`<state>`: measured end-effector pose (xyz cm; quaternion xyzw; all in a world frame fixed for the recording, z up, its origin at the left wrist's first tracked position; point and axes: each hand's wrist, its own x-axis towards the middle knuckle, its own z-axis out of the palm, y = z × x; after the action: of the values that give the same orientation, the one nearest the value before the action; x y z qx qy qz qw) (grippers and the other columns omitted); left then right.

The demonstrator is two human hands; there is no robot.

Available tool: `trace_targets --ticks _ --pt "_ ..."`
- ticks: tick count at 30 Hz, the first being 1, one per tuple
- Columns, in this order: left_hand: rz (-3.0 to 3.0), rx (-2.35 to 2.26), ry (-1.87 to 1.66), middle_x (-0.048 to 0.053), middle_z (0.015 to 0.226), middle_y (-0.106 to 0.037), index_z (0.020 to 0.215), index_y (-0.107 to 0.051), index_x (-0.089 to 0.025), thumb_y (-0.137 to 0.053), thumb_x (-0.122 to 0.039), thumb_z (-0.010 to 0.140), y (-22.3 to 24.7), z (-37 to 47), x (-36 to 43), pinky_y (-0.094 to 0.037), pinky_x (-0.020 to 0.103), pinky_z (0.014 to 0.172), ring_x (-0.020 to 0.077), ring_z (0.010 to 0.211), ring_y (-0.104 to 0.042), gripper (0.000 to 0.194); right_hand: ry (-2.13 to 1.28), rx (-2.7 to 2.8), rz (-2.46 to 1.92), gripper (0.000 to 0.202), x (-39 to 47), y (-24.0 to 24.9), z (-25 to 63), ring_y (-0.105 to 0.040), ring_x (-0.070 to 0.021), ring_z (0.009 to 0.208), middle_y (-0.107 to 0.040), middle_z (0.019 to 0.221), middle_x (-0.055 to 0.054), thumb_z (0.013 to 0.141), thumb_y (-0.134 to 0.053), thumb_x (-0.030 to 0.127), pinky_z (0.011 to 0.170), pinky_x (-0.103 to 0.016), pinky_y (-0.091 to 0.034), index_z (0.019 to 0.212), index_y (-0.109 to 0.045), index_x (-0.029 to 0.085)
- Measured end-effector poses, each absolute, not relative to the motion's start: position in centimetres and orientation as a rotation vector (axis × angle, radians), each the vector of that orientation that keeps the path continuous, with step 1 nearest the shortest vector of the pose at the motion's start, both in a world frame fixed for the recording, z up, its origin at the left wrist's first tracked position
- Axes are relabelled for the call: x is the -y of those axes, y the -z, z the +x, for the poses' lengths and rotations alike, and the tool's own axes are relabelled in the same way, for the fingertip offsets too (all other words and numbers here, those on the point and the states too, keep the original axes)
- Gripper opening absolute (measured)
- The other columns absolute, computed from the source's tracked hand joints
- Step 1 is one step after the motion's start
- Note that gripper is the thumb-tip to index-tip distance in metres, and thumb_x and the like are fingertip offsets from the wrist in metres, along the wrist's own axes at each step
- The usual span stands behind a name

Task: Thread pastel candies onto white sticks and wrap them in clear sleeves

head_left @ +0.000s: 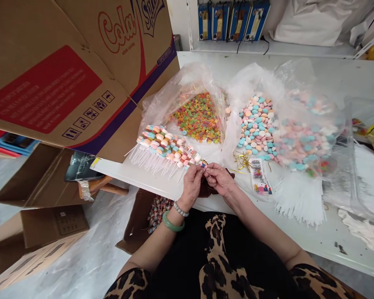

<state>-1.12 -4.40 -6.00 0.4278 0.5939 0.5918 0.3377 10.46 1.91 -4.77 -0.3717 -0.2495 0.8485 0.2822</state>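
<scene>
Both hands meet at the table's front edge. My left hand point(191, 180), with a beaded bracelet and a green bangle at its wrist, pinches a small colourful item point(203, 165). On the item's other side are the closed fingertips of my right hand point(218, 176); what they grip is too small to name. Just left lies a pile of candies on white sticks point(165, 145). A brown cloth point(207, 189) shows beneath the hands. To the right are gold twist ties point(243, 161) and a printed packet point(261, 176).
Behind are plastic bags of ring candies point(202, 118) and pastel candies point(257, 124). White sticks point(299, 199) and a clear bin point(355, 166) stand right. A large carton point(81, 74) rises at left; an open box point(137, 220) sits below the table edge.
</scene>
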Motion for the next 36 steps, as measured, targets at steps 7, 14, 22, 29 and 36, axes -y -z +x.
trace_targets --ticks 7,14,22,29,36 --pt "1.098 -1.380 -1.424 0.001 0.076 -0.061 0.078 -0.064 -0.021 -0.061 -0.036 0.087 6.1 -1.8 4.7 -0.043 0.029 0.077 0.0159 0.074 -0.053 0.017 -2.593 0.592 -0.850 0.030 -2.9 5.3 11.2 -0.025 -0.0004 0.033 -0.053 0.051 0.008 0.063 -0.075 0.025 0.035 -0.014 -0.009 0.077 -0.050 0.020" --pt "1.157 -1.378 -1.391 -0.002 0.065 -0.053 0.074 -0.055 -0.020 -0.056 -0.035 0.090 6.0 -1.8 4.7 -0.040 0.027 0.066 0.0130 0.063 -0.048 0.022 -2.170 0.857 -1.001 0.028 -1.9 5.0 9.9 -0.026 -0.0032 0.036 -0.043 0.044 0.010 0.065 -0.074 0.034 0.036 -0.017 -0.012 0.082 -0.058 0.019" --pt "1.081 -1.484 -1.517 -0.001 0.068 -0.056 0.075 -0.055 -0.021 -0.057 -0.034 0.088 6.6 0.3 4.8 -0.042 0.028 0.067 0.0137 0.065 -0.051 0.019 -1.764 1.003 -1.173 0.021 -1.1 5.2 8.6 -0.034 -0.0061 0.041 -0.044 0.048 0.009 0.068 -0.067 0.038 0.040 -0.020 -0.026 0.073 -0.055 0.021" --pt "0.712 -1.321 -1.595 -0.003 0.067 -0.057 0.077 -0.053 -0.020 -0.063 -0.040 0.085 6.8 -0.9 4.3 -0.044 0.025 0.066 0.0111 0.061 -0.052 0.023 -1.956 1.031 -1.273 0.027 -0.7 3.8 10.3 -0.039 -0.0053 0.033 -0.055 0.048 0.007 0.064 -0.071 0.039 0.034 -0.018 -0.023 0.072 -0.056 0.019" --pt "1.144 -1.721 -1.510 0.000 0.079 -0.063 0.088 -0.060 -0.021 -0.050 -0.032 0.094 7.1 -0.9 5.0 -0.044 0.025 0.071 0.0129 0.073 -0.057 0.016 -2.075 0.923 -1.301 0.022 0.2 3.2 10.0 -0.048 -0.0077 0.040 -0.063 0.054 0.001 0.059 -0.072 0.033 0.041 -0.019 -0.033 0.068 -0.060 0.017"
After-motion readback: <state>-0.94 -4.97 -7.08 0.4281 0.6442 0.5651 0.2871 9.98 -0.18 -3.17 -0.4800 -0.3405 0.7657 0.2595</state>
